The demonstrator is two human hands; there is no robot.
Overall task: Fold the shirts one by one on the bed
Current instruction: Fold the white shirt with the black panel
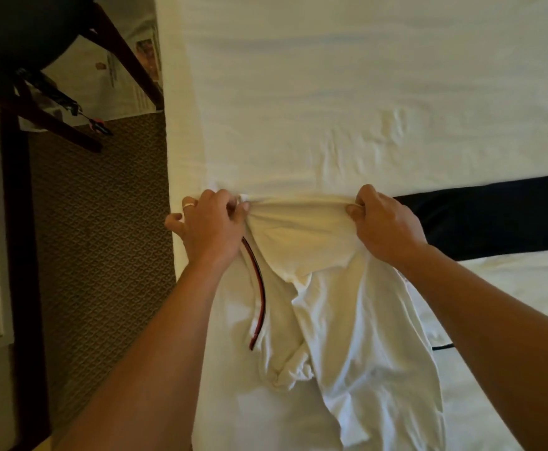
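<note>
A white shirt (337,307) with a red and black trim band (259,288) hangs crumpled from my two hands over the near part of the white bed (331,92). My left hand (210,226) pinches the shirt's upper edge at the left, close to the bed's left side. My right hand (383,222) grips the same edge at the right. The edge is stretched between them. The lower part of the shirt bunches in folds toward me.
A black cloth (493,219) lies across the bed at the right, beside my right hand. Left of the bed is patterned brown carpet (103,239), a dark wooden chair (38,76) with a strap, and newspaper (129,70) on the floor.
</note>
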